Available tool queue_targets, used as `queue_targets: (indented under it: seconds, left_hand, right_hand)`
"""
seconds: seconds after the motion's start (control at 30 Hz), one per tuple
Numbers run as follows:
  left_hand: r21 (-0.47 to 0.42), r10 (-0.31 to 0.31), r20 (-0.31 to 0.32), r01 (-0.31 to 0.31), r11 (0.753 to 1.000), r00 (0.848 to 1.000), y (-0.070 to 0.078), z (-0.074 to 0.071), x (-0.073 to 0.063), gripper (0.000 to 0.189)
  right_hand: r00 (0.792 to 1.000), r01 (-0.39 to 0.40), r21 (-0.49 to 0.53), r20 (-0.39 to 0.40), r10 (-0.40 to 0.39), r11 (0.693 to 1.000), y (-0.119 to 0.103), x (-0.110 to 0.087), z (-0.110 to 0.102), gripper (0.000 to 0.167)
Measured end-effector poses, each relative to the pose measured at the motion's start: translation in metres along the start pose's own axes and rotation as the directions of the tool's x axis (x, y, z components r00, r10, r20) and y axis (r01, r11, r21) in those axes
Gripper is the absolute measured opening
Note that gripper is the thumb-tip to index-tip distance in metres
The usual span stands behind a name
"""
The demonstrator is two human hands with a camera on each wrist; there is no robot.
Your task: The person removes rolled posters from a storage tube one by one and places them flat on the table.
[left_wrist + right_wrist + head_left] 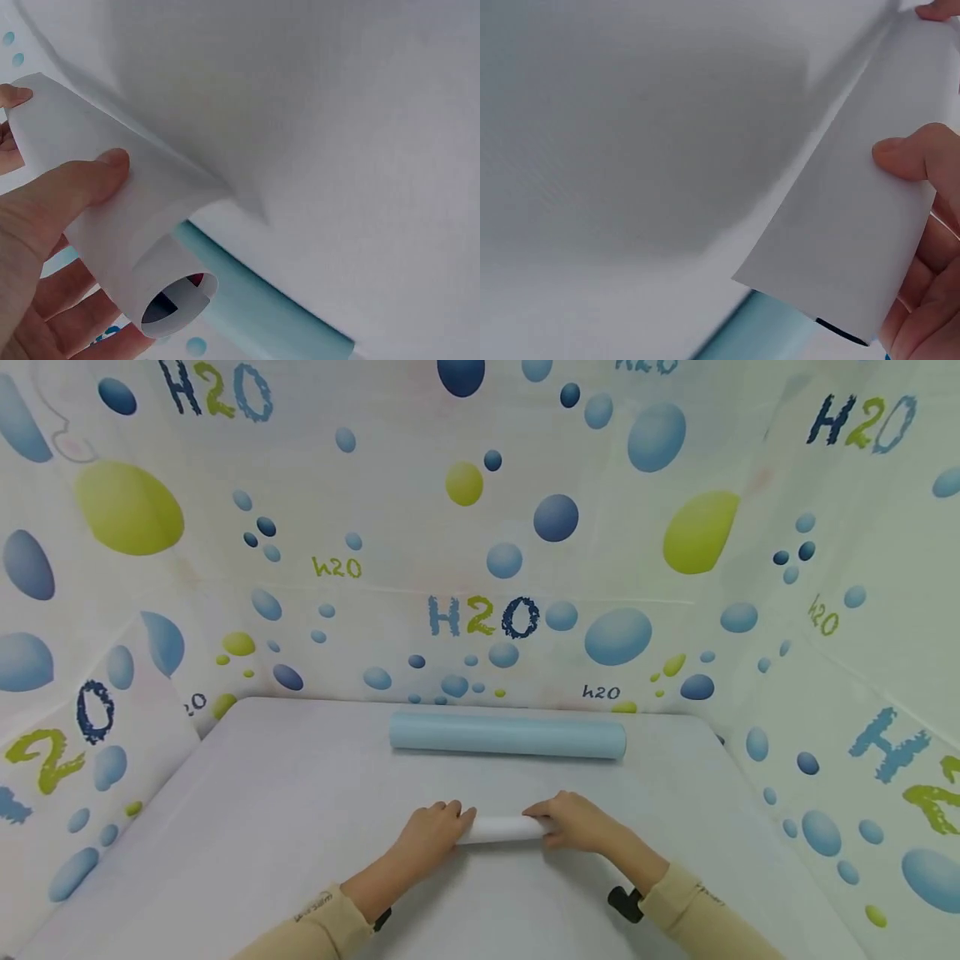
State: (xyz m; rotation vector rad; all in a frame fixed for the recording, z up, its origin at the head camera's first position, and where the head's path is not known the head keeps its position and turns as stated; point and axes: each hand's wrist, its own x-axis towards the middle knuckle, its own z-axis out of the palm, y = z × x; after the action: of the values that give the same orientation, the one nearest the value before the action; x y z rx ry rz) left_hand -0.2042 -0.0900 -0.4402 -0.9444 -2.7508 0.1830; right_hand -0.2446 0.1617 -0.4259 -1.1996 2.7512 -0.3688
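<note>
A white rolled sheet of paper (501,830) is held crosswise between the two hands, close over the white table. My left hand (431,839) grips its left end, thumb on the near side and fingers behind the roll. Through the open end of the tube (180,306) in the left wrist view, dark and red print shows inside. My right hand (577,822) holds the other end. In the right wrist view its thumb presses on the paper (832,225), whose loose edge stands away from the roll, with a dark strip at the end.
A long light blue roll (510,735) lies across the back of the white table (300,793). Beyond it, and on both sides, hang white sheets (405,527) printed with blue and green bubbles and H2O lettering. Dark wrist mounts (625,904) show below the sleeves.
</note>
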Motion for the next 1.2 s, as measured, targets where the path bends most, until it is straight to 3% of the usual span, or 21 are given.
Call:
queue_targets:
  seconds: [0.1, 0.3, 0.4, 0.5, 0.6, 0.8, 1.0, 1.2]
  left_hand:
    - [0.047, 0.017, -0.033, -0.015, 0.999, 0.999, -0.003, -0.003, 0.0, 0.043]
    - [0.034, 0.021, -0.062, -0.019, 0.999, 0.998, -0.016, -0.006, -0.007, 0.041]
    - [0.008, 0.007, -0.101, -0.007, 1.0, 0.995, -0.025, -0.009, -0.014, 0.039]
    - [-0.03, -0.023, -0.144, 0.019, 0.999, 0.989, -0.034, -0.013, -0.024, 0.04]
    - [-0.062, -0.055, -0.165, 0.045, 0.997, 0.985, -0.041, -0.015, -0.033, 0.041]
    - [-0.116, -0.09, -0.144, 0.074, 0.991, 0.985, -0.048, -0.015, -0.047, 0.042]
    - [-0.159, -0.114, -0.124, 0.094, 0.983, 0.986, -0.049, -0.011, -0.056, 0.042]
    - [-0.183, -0.131, -0.12, 0.108, 0.977, 0.984, -0.051, -0.008, -0.061, 0.043]
  right_hand:
    - [1.0, -0.015, 0.037, -0.002, 0.015, 0.999, -0.001, 0.0, -0.007, 0.04]
    - [0.999, -0.03, 0.179, 0.036, 0.024, 0.983, 0.002, 0.004, -0.013, 0.045]
    - [0.999, -0.039, 0.281, -0.004, 0.041, 0.959, 0.01, 0.01, -0.019, 0.049]
    - [0.992, -0.064, 0.311, -0.082, 0.094, 0.948, 0.021, 0.018, -0.025, 0.051]
    - [0.981, -0.081, 0.212, -0.158, 0.116, 0.974, 0.032, 0.028, -0.027, 0.05]
    - [0.969, -0.159, 0.005, -0.189, 0.157, 0.987, 0.053, 0.049, -0.019, 0.062]
    - [0.951, -0.232, -0.104, -0.233, 0.203, 0.967, 0.072, 0.066, -0.008, 0.076]
    - [0.921, -0.363, -0.177, -0.217, 0.324, 0.915, 0.085, 0.076, 0.0, 0.088]
